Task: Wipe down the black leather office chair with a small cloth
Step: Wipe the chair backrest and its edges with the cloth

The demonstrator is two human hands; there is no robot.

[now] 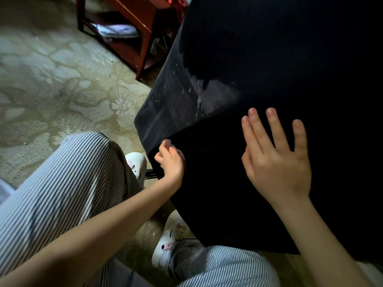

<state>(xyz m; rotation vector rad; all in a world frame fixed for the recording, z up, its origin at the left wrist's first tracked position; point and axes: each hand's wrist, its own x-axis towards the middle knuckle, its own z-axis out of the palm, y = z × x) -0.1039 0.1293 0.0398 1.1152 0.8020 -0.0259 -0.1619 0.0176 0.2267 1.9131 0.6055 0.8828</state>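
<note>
The black leather office chair (pixel 269 48) fills the right half of the head view. Its leather is worn and peeling in a grey patch (pixel 178 104) near the left corner. My left hand (pixel 171 162) grips the chair's left edge just below that patch, with its fingers curled over the edge. On the dark panel to the right lies my right hand (pixel 275 154), flat with its fingers spread, holding nothing. I cannot make out a separate cloth against the black surface.
A patterned beige carpet (pixel 51 83) covers the floor. A dark red wooden side table (pixel 132 23) with papers on its lower shelf stands at the back. My striped trouser legs (pixel 62 193) and white slippers (pixel 170 243) are close under the chair.
</note>
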